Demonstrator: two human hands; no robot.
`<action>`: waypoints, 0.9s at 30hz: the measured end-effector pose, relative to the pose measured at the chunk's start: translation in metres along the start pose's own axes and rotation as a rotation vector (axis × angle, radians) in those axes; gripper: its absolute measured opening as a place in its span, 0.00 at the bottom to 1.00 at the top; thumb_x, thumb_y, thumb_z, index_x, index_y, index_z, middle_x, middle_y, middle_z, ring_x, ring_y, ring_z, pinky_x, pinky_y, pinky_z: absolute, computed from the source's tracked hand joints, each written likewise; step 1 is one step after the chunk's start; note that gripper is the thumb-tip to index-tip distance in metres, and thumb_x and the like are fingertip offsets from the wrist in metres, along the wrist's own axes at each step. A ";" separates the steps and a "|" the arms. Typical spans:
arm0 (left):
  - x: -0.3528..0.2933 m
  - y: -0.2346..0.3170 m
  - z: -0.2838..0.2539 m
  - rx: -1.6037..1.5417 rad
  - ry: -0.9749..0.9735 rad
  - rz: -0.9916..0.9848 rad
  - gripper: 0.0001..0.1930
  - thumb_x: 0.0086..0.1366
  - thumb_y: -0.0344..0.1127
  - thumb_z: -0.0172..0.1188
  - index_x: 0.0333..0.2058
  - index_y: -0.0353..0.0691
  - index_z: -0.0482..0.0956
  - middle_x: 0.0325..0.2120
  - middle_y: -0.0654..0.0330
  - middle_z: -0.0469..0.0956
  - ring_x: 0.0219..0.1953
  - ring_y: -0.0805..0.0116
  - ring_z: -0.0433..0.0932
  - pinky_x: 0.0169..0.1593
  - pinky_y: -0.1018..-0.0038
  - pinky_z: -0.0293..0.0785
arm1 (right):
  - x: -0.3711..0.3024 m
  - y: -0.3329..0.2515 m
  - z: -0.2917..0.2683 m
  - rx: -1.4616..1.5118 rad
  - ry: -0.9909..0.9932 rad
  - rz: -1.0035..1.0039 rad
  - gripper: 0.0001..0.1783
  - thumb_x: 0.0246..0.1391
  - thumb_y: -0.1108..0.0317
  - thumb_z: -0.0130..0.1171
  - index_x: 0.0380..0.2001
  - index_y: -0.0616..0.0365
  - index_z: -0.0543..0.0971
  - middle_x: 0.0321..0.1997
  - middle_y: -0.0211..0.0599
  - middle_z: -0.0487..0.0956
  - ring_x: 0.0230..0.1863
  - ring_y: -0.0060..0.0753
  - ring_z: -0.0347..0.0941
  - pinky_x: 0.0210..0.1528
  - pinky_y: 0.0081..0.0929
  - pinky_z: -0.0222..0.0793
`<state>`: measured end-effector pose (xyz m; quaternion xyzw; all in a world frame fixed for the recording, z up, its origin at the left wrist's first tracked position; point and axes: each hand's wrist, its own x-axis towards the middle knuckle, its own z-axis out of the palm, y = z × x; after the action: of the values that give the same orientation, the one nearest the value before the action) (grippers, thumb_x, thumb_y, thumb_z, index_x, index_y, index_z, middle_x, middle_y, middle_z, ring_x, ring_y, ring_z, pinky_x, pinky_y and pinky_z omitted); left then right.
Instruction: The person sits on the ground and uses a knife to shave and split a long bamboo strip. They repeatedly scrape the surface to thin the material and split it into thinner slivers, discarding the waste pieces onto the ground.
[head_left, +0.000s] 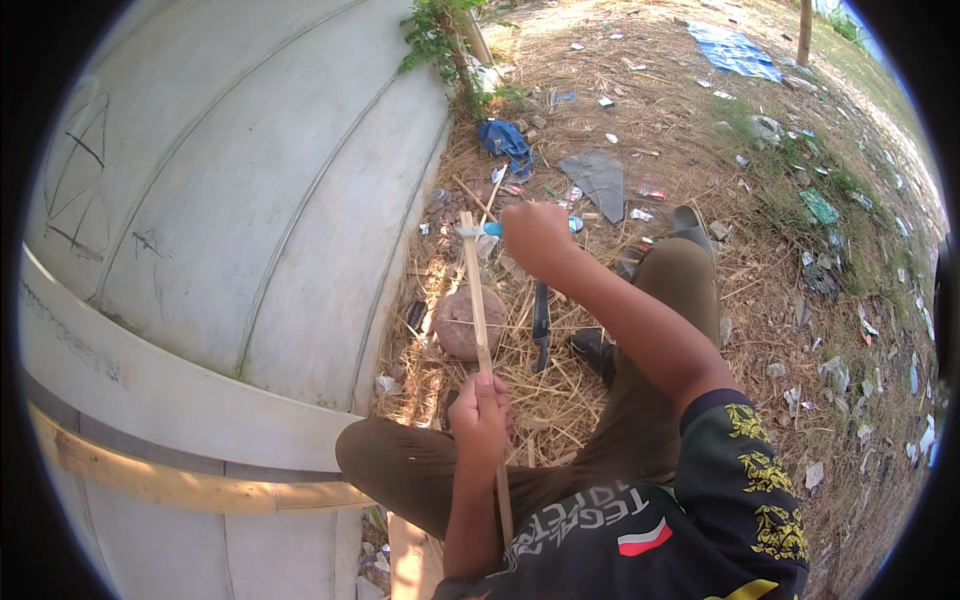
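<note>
My left hand (483,415) is closed around a long pale wooden strip (474,290), which slants up and away from my lap. My right hand (538,236) grips a blue-handled tool (491,229). Its pale head lies against the strip's far end; blur hides whether that is a blade. Under the strip sits a round brown block (458,325), like a stone or stump. To its right a long dark tool like a saw or machete (541,325) lies on the straw, between the block and my right leg.
A pale wall (290,230) runs along the left, with a bamboo pole (190,483) in front. Straw and litter cover the ground. Beyond my hands lie a blue bag (505,143) and a grey flat piece (597,183); a blue sheet (735,50) is farther off.
</note>
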<state>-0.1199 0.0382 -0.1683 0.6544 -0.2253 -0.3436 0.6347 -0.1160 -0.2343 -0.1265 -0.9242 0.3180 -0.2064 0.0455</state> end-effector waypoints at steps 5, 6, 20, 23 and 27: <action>-0.016 0.015 0.007 0.026 -0.104 0.055 0.17 0.78 0.44 0.44 0.34 0.37 0.70 0.15 0.71 0.60 0.15 0.83 0.57 0.19 0.82 0.54 | 0.028 0.077 -0.004 0.114 0.124 0.449 0.07 0.50 0.67 0.61 0.29 0.56 0.85 0.29 0.44 0.84 0.35 0.46 0.84 0.34 0.40 0.79; -0.013 0.015 0.007 -0.003 -0.090 0.044 0.17 0.78 0.44 0.44 0.34 0.37 0.70 0.15 0.70 0.60 0.15 0.83 0.57 0.19 0.82 0.55 | 0.025 0.077 -0.018 0.161 0.160 0.444 0.07 0.51 0.66 0.61 0.29 0.56 0.85 0.29 0.44 0.84 0.35 0.48 0.83 0.34 0.41 0.79; 0.005 0.003 -0.003 0.049 -0.013 0.070 0.18 0.77 0.47 0.46 0.32 0.40 0.68 0.14 0.70 0.59 0.13 0.83 0.57 0.16 0.82 0.53 | -0.041 -0.028 -0.004 0.053 -0.004 -0.147 0.05 0.48 0.69 0.61 0.23 0.54 0.84 0.22 0.38 0.82 0.26 0.40 0.83 0.26 0.35 0.76; 0.002 -0.003 -0.002 0.043 -0.037 0.050 0.17 0.77 0.47 0.46 0.31 0.41 0.68 0.13 0.71 0.58 0.13 0.84 0.57 0.16 0.82 0.52 | -0.025 -0.018 0.000 0.049 0.015 -0.111 0.04 0.47 0.69 0.61 0.23 0.53 0.84 0.23 0.38 0.83 0.27 0.40 0.83 0.25 0.34 0.76; 0.006 -0.009 0.000 0.014 -0.042 0.039 0.17 0.77 0.46 0.45 0.31 0.41 0.67 0.13 0.71 0.58 0.13 0.84 0.56 0.15 0.82 0.51 | -0.019 -0.013 0.002 0.045 -0.006 -0.111 0.04 0.47 0.69 0.62 0.24 0.52 0.84 0.24 0.38 0.84 0.27 0.38 0.84 0.24 0.33 0.76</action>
<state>-0.1171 0.0345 -0.1777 0.6470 -0.2537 -0.3432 0.6319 -0.1212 -0.2129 -0.1322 -0.9398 0.2616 -0.2129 0.0559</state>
